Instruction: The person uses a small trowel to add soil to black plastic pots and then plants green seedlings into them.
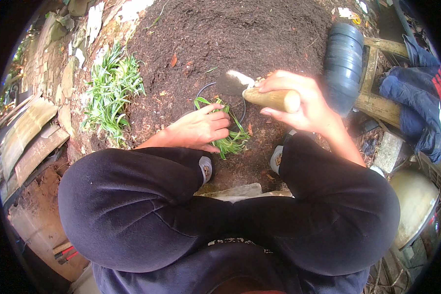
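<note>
In my right hand (297, 99) is a trowel with a wooden handle (275, 100). Its metal blade (232, 83) points left, above the upper rim of a round pot (205, 88) filled with dark soil. My left hand (205, 128) rests on a spider plant (233, 141) with green and white striped leaves, at the near side of the pot rim. Its fingers curl over the leaves; how firmly they grip, I cannot tell. To the left, a pile of similar striped plants (112, 92) lies on the ground. Dark soil (220, 36) spreads out beyond both hands.
A stack of black plastic pots (343, 66) lies at the right, against a wooden frame (378, 106) with blue cloth (411, 95) over it. Boards (40, 154) lie at the left. My shoes (206, 169) are just this side of the plant.
</note>
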`<state>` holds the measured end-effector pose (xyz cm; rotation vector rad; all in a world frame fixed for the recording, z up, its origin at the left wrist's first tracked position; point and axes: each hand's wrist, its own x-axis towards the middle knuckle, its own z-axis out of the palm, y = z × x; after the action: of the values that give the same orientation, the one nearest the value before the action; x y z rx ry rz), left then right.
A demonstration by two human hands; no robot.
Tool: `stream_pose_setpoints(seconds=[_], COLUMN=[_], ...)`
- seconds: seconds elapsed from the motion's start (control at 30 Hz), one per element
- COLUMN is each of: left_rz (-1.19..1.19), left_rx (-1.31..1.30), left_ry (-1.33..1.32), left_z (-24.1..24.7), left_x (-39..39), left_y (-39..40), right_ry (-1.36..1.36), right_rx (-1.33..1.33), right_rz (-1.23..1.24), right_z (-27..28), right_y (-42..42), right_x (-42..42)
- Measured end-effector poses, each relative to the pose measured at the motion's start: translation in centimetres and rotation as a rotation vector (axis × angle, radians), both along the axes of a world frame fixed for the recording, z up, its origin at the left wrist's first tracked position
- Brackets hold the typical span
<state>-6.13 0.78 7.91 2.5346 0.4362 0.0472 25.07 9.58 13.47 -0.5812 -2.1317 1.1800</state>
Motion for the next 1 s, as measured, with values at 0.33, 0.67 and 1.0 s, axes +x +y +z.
stream_pose_setpoints(seconds=[0.33, 0.67, 1.0], left_rz=[0.075, 0.261, 0.333], left_rx=[0.017, 0.014, 0.028], left_ry=[-0.066, -0.202, -0.243], left_z=[-0.3, -2.1, -2.8], left_x=[0.7, -0.2, -0.7], left_y=[0.5, 0.0, -1.3], right_ry=[-0.085, -0.103, -0.099], right_rx=[0.077, 0.089, 0.083], right_rz=[-0.085, -0.036, -0.089], right_z=[1.4, 0.3, -0.3], right_y=[-0.6, -0.5, -0.3], right_x=[0.3, -1.7, -2.4])
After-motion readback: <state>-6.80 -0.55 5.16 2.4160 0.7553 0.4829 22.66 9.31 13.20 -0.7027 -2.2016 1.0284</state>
